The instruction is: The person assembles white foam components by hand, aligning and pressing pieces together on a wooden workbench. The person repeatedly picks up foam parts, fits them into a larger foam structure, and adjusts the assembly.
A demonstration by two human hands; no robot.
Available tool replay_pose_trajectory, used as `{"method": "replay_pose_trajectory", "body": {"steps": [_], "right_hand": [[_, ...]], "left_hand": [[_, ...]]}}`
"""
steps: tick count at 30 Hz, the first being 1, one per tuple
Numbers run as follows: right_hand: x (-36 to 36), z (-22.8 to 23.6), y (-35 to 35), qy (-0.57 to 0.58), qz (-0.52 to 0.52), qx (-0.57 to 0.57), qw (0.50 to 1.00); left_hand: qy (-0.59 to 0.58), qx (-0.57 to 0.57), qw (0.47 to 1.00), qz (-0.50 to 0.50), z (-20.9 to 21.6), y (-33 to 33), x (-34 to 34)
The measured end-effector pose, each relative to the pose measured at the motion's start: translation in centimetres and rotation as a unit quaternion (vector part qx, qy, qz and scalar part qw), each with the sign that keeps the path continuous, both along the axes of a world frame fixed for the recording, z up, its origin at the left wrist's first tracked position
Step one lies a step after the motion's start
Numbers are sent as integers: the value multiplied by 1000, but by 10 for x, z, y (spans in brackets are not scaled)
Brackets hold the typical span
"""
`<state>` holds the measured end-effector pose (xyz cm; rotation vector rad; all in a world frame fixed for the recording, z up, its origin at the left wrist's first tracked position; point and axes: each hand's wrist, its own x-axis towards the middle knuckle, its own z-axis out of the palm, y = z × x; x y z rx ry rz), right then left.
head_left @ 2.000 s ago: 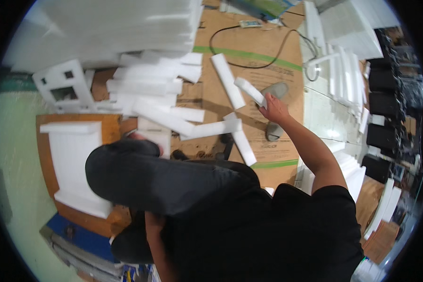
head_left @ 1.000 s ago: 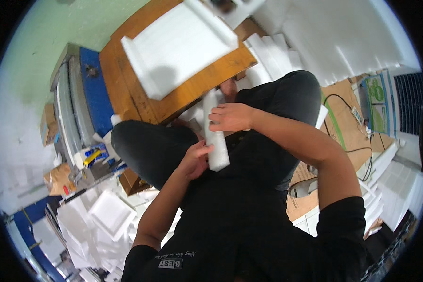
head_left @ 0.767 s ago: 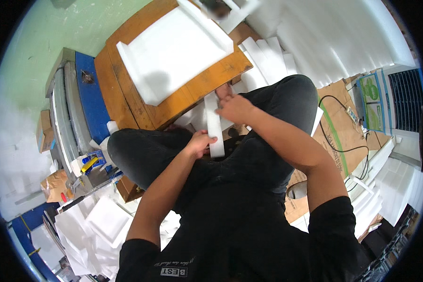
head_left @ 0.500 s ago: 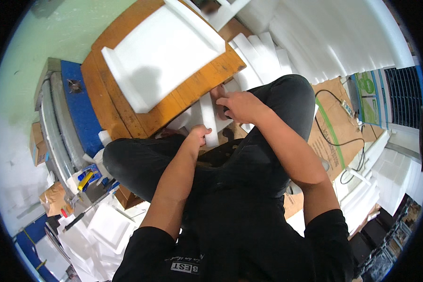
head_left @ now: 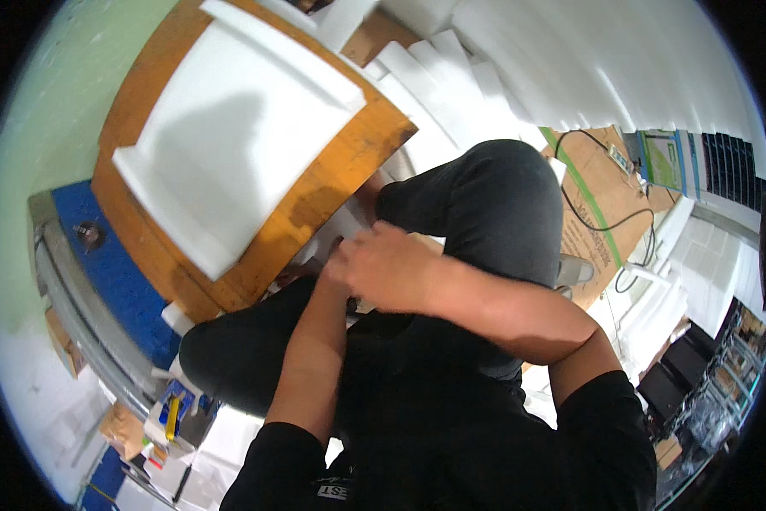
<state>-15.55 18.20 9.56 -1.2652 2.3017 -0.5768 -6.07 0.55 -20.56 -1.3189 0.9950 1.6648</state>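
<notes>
My right hand reaches across my lap and lies over my left hand. Its fingers look curled, and whatever they hold, if anything, is hidden beneath. My left hand shows only around the wrist, its fingers covered by the right. Both hands are low between my bent knees, near the edge of an orange-brown wooden table. A large white foam piece with raised strips along two opposite sides rests on that table. The foam strip seen earlier between my hands is out of sight here.
White foam boards are stacked beyond my right knee. Flattened cardboard with a black cable covers the floor at right. A blue panel and grey rolls stand left of the table. A yellow cutter is at lower left.
My right hand has swung left and nearer to me, over my left hand. The white foam strip has gone from sight. The view has shifted, so the table sits further left.
</notes>
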Motion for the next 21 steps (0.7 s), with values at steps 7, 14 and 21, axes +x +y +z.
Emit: {"method": "replay_pose_trajectory", "body": {"steps": [7, 14, 21], "right_hand": [[-7, 40, 7, -37, 30, -32, 998], [-75, 55, 95, 17, -183, -410, 893], [-115, -301, 185, -123, -573, 139, 798]], "left_hand": [[79, -40, 996, -31, -34, -24, -81], [145, -71, 957, -241, 26, -13, -89], [287, -114, 813, -493, 160, -7, -110]]}}
